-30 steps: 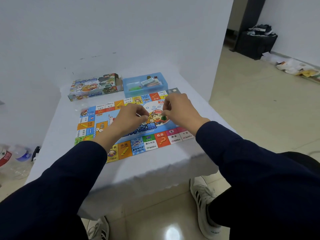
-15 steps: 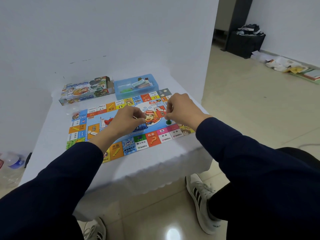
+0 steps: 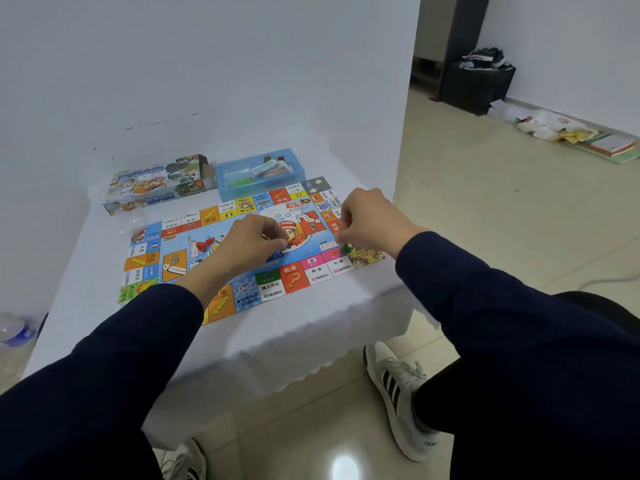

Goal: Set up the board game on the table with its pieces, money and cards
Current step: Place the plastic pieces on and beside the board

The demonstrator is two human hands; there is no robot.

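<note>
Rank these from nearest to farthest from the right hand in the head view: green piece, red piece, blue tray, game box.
1. green piece: just under the right hand, near the board's right corner.
2. blue tray: beyond the board.
3. red piece: left, past the left hand.
4. game box: far left corner.

Both hands hover over the game board — right hand pinching a green piece.

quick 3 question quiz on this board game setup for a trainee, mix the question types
1. True or false: the blue tray sits on the game board.
2. Which hand is at the green piece? A left hand B right hand
3. Fill in: the game box lies to the ___ of the tray.

Key: 1 false, it is on the table beyond the board; 2 B; 3 left
</note>
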